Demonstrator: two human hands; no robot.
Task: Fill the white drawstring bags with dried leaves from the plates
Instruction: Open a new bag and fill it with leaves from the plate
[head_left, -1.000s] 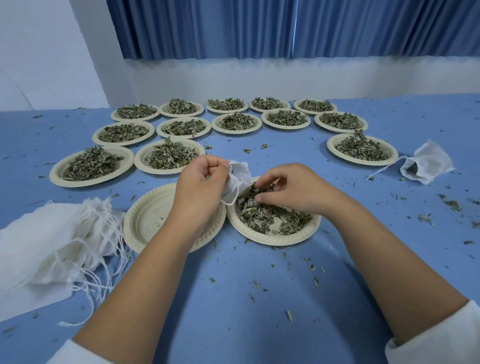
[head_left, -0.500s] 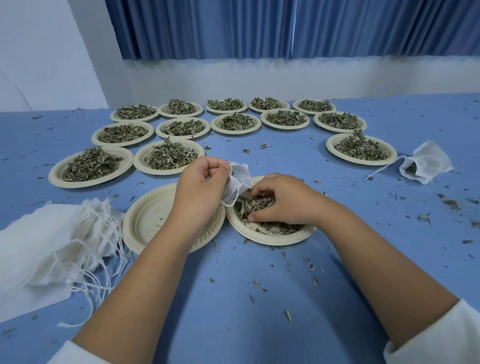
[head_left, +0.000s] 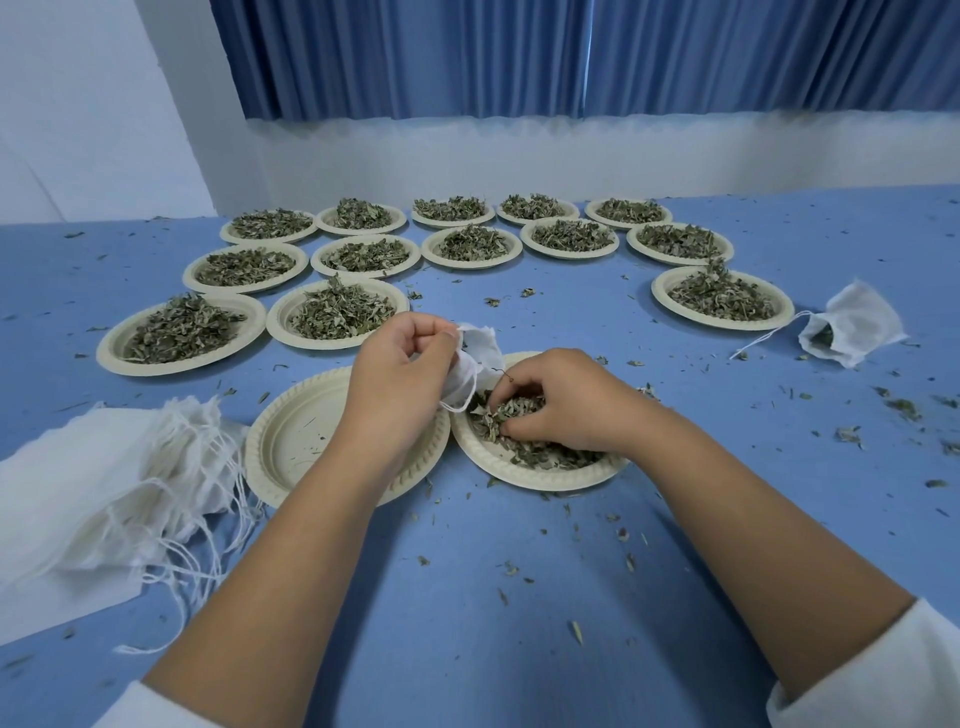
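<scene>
Two bare forearms reach forward over the blue bench (head_left: 467, 623), white sleeves at the near edge. Loose leaf bits lie scattered across the surface.

- Near left: heap of empty white bags (head_left: 88, 499), strings trailing.
- Beside the heap: an empty plate (head_left: 301, 431), a few crumbs only.
- Left hand (head_left: 400, 374), above that plate's right edge, pinches the rim of a white drawstring bag (head_left: 480, 358). The bag hangs beside the hand, over the near plate.
- Right hand (head_left: 563, 402), fingers curled down, grips a clump of dried leaves (head_left: 498, 415) on the near plate (head_left: 540, 480), just beside the bag.
- Further right: one bag holding leaves (head_left: 852, 332) lies on its side, string loose.
- Beyond the hands: rows of heaped plates (head_left: 332, 344).
- Far end: pale wall, blue curtain (head_left: 519, 52).
</scene>
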